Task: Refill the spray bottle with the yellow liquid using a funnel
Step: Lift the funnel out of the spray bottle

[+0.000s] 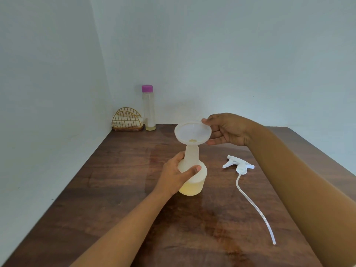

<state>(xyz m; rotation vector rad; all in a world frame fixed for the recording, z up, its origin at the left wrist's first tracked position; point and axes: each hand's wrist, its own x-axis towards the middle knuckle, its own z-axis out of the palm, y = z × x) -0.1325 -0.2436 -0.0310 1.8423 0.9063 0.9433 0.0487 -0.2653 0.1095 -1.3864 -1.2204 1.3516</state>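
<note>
Head view, from the left: a pale, matt wall meets the back wall in a corner, and a dark brown wooden table with a glossy, streaked grain is pushed into it. At the far left corner of the table stands a gold wire holder of arched, fan-like shape with folded cloth or paper inside. Just beside it stands a tall, clear, cylindrical bottle with a magenta screw cap, nearly empty, with a little pale yellow at the bottom.

Near the middle, the left hand wraps the shoulder of the spray bottle, thumb in front and fingers curled behind, clamped on it. This bottle is frosted, translucent plastic with a round body and a narrow neck; it stands upright on the table, and yellow liquid fills its lower part. A translucent white funnel with a wide round mouth sits in the neck, a small yellow trace at its throat.

The right hand pinches the funnel's right rim between thumb and fingers.

Further right, the white plastic trigger sprayer lies on its side on the table, apart from the bottle, its thin clear dip tube curving toward the near edge.
</note>
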